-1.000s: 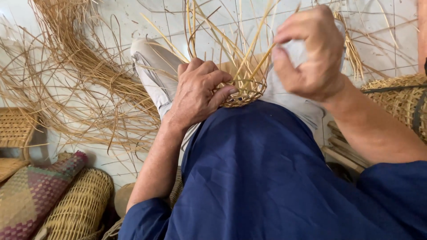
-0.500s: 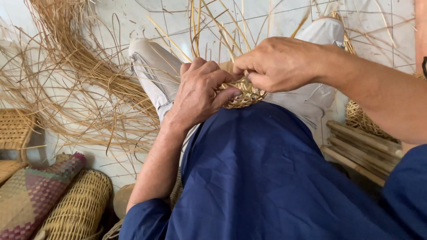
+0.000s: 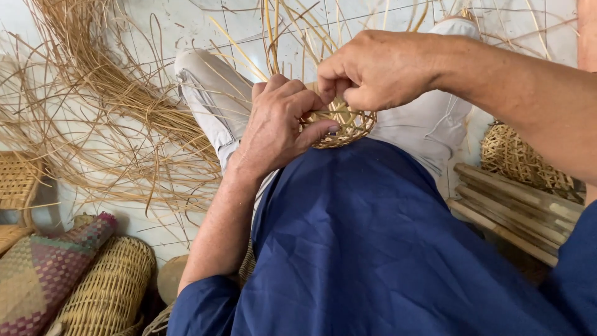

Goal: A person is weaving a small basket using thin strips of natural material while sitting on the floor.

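The woven basket base (image 3: 341,124) sits on your lap between your hands; loose cane strips (image 3: 118,106) lie left, wooden slats (image 3: 516,208) right.

matt woven cane basket base (image 3: 345,124); smooth blue cloth shirt (image 3: 373,249).

The small woven basket base (image 3: 345,127) shows only its near rim — the left hand (image 3: 273,130) covers one side, the right hand (image 3: 373,71) the top. The fingertips of both hands are tucked out of sight among the strands. The upright cane strips (image 3: 273,37) run off the top edge. A patterned mat roll (image 3: 43,274) (bottom left corner) and a wooden slat rack (image 3: 516,211) are cut off too.
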